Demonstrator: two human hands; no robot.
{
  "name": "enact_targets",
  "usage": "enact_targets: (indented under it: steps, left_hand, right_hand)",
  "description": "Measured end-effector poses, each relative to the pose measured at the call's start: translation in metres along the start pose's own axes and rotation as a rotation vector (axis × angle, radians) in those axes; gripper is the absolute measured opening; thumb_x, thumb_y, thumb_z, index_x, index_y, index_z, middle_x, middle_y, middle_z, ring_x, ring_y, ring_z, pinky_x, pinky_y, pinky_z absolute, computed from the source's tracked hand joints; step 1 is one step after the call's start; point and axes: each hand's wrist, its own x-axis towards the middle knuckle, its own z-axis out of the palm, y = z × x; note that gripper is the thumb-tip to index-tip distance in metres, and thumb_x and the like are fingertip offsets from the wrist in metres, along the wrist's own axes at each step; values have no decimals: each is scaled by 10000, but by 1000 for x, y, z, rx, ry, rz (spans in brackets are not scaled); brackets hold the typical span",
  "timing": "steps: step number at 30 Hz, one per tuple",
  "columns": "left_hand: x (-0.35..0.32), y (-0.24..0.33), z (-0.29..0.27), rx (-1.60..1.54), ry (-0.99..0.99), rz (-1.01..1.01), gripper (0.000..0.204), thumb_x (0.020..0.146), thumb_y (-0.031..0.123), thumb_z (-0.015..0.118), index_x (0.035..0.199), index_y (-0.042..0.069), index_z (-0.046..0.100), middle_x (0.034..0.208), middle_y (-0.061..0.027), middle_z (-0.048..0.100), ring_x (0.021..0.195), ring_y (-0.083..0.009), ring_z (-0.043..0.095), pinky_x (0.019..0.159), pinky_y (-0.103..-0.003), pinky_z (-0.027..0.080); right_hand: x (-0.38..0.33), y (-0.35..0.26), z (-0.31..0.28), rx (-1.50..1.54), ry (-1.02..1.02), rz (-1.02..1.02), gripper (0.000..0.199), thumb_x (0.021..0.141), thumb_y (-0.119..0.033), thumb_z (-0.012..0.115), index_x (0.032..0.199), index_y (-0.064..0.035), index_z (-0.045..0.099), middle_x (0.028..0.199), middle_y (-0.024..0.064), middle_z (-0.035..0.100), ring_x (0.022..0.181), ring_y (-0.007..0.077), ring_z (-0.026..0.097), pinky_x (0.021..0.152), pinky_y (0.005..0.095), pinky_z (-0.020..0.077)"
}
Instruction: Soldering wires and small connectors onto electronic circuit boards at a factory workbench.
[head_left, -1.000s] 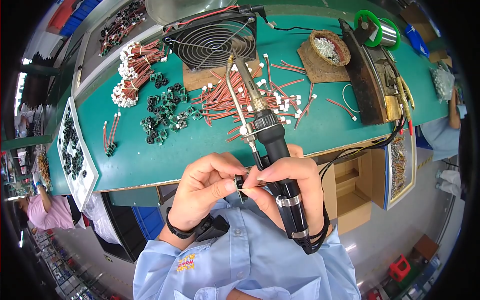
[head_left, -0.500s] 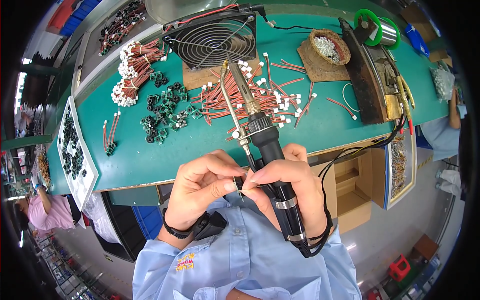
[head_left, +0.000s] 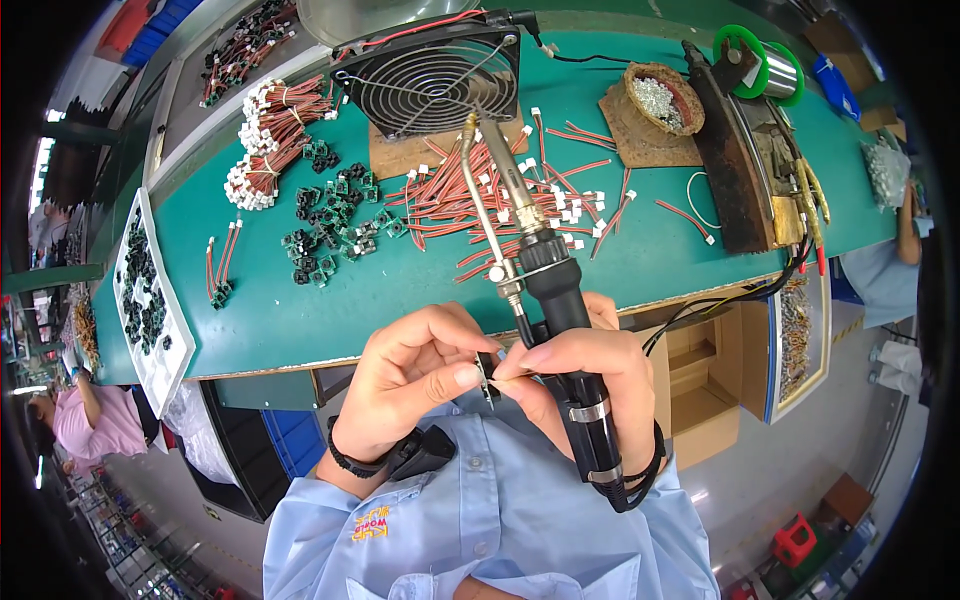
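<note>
In front of my chest, my left hand point(head_left: 415, 365) pinches a small circuit board point(head_left: 485, 378) with a dark part on it between thumb and fingertips. My right hand point(head_left: 605, 360) is wrapped round a black soldering iron point(head_left: 553, 278), which lies across the palm and points up and away. A thin metal tube point(head_left: 484, 205) is clamped along the iron's side. The right thumb and forefinger also close at the board's right edge; whatever thin piece they pinch there is too small to name. Beyond the iron's tip lies a pile of red-and-white wire leads point(head_left: 455, 200) with white connectors.
A black fan point(head_left: 435, 85) stands at the back. Small green boards with black parts point(head_left: 335, 225) lie left of the leads, near bundled leads point(head_left: 262, 175) and a white tray point(head_left: 170, 370). At right are a bowl of silvery bits point(head_left: 690, 110), a solder spool point(head_left: 740, 45) and an iron stand point(head_left: 735, 170).
Both hands have shifted slightly to the right, with the soldering iron and the board. The board has turned a little and shows more of its edge.
</note>
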Motion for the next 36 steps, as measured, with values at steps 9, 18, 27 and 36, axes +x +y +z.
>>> enact_targets:
  steps: [9, 18, 27, 36]
  left_hand:
    - [-2, 1, 2, 20, 15, -24, 155, 847, -9, 551, 1002, -18, 541, 917, -49, 506, 797, -83, 500, 679, -216, 403]
    - [-2, 4, 9, 15, 130, -70, 163, 803, 82, 617, 910, -14, 540, 865, -81, 522, 773, -134, 483, 699, -243, 390]
    - [0, -2, 5, 70, 61, 13, 155, 852, 20, 541, 1002, -13, 518, 968, -83, 540, 880, -124, 525, 764, -249, 410]
    - [-2, 4, -2, 165, 104, -100, 198, 854, 77, 544, 1026, -8, 493, 984, -125, 573, 951, -185, 551, 850, -315, 422]
  right_hand:
    - [-6, -9, 3, 32, 40, 147, 421, 663, 34, 728, 995, -81, 497, 843, 7, 630, 677, 152, 589, 727, 341, 387]
    - [-4, -4, 4, -48, 49, 52, 410, 678, 0, 732, 996, -93, 492, 804, -13, 628, 651, 149, 572, 748, 356, 371]
    - [5, -12, -6, -361, -104, 29, 383, 738, 32, 666, 988, -96, 404, 750, 66, 635, 753, 164, 567, 847, 373, 346]
    - [-15, 3, 10, 65, 114, 308, 384, 774, 46, 631, 1030, -77, 373, 878, 116, 616, 870, 203, 538, 820, 328, 409]
